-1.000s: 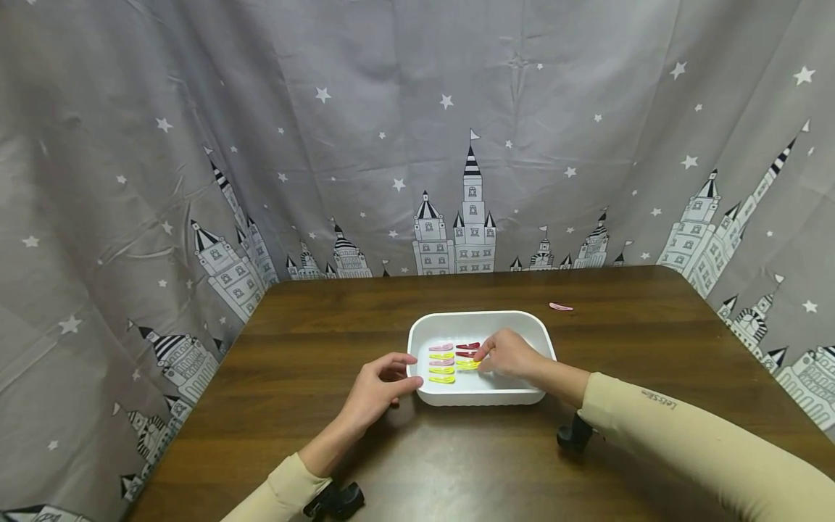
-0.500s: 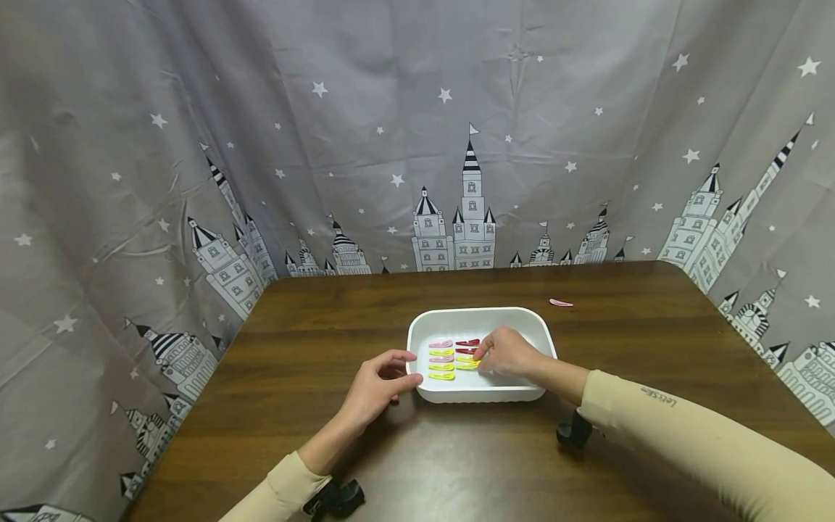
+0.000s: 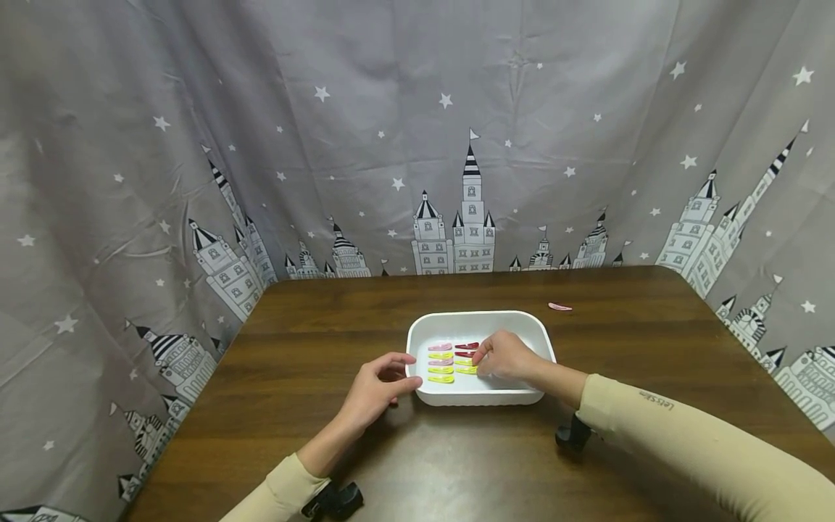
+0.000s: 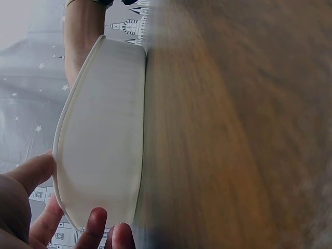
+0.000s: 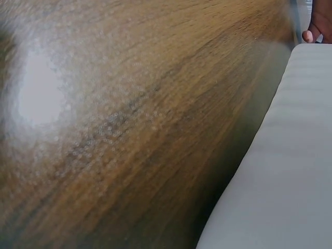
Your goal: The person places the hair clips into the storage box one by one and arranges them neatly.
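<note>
A white tray (image 3: 479, 397) sits on the wooden table with snap hair clips inside in two columns. The left column alternates pink clips (image 3: 440, 347) and yellow clips (image 3: 441, 379); the right has red clips (image 3: 466, 346) above yellow ones. My right hand (image 3: 512, 357) reaches inside, thumb and fingertips pinching the right end of the lowest yellow hair clip (image 3: 465, 370) in the right column. With my left hand (image 3: 378, 380) I hold the tray's left side, thumb and index finger at the rim. The left wrist view shows other fingertips (image 4: 97, 220) by the outer wall.
A lone pink hair clip (image 3: 559, 307) lies on the table (image 3: 313, 319) behind the tray, to the right. A grey curtain (image 3: 365, 94) with castles and stars hangs behind the table. Black straps with cameras (image 3: 335, 500) sit at both wrists.
The lowest yellow clip in the right column has shifted slightly down from the yellow one above, so both show apart. My right fingertips remain beside it; my left hand stays at the tray.
</note>
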Demonstrator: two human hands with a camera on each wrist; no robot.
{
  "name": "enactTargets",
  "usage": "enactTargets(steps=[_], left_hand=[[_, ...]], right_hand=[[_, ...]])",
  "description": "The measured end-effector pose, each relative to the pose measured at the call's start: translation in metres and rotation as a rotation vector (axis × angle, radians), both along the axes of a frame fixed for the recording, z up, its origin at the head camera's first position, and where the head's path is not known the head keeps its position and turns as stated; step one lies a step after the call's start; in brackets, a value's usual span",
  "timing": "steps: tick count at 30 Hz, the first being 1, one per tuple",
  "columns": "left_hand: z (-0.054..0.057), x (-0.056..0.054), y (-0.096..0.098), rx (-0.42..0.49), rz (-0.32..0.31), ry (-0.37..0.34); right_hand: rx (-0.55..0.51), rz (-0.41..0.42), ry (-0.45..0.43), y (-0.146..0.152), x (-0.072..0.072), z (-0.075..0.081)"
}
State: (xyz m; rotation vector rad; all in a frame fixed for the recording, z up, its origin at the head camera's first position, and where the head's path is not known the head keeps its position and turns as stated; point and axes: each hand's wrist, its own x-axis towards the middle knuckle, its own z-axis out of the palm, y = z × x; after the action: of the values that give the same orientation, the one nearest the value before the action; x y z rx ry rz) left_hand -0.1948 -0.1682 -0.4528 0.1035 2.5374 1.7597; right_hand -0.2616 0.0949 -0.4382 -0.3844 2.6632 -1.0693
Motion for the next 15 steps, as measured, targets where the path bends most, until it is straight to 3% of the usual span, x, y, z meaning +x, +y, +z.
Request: enactTargets(steps=[7, 15], left_hand=[[-0.0011, 0.0001, 0.0001, 0.002, -0.008, 0.000], [0.0007, 0.0011, 0.0003, 0.002, -0.001, 0.007]], right_hand=[[-0.025, -0.040, -0.024, 0.0003, -0.0005, -0.0010], [-0.033, -0.053, 0.011, 0.0061, -0.0059, 0.0043]])
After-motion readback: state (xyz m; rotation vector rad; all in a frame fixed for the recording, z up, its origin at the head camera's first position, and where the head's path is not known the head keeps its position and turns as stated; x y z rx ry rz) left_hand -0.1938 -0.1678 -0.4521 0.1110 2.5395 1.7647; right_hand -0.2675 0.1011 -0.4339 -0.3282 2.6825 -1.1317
